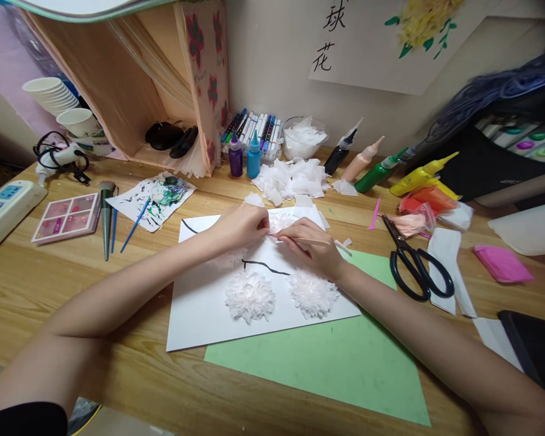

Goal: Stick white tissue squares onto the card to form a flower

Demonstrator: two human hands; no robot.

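I'm building a third fluffy white tissue-paper flower (279, 223) near the top edge of the white rectangular card sheet (195, 315): my left hand (241, 225) is pinching the tissue tuft closed, my right hand (312, 242) is gripping a thin pale stick (340, 244) with its tip pushed into the same tuft, both hands touching. Two finished white tissue pompom flowers (249, 295) are sitting lower on the sheet beside the black drawn stem line (266, 266). Judging from this, next move needs steady pressure from the stick while my left hand is fluffing layers without tearing.

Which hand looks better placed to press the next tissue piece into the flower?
Probably the right hand: it holds the thin stick with its tip at the tissue flower; the left hand pinches that flower.
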